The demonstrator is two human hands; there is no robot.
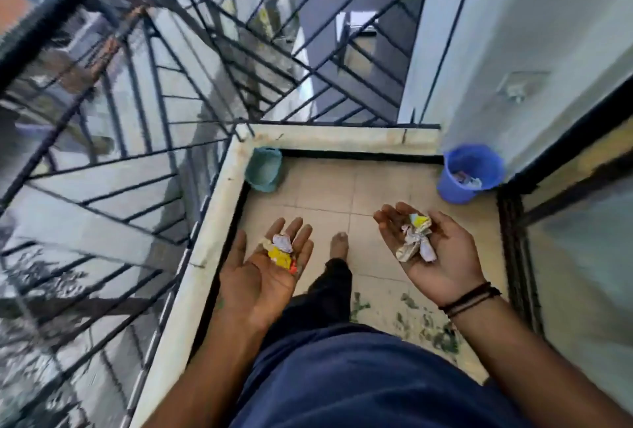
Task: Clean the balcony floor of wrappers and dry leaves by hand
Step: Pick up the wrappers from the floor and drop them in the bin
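Head view: left hand [270, 266] & right hand [428, 249] both palm-up, fingers flat, wrappers [416, 239] lying loose on each. Light, crinkly, prob. blow off; cup fingers round. Blue bucket [471, 172] just beyond right fingertips.

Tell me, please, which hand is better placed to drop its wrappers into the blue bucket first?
The right hand. It holds its crumpled wrappers on an open palm just below the blue bucket at the right wall. The left hand is farther off, nearer the teal bucket.
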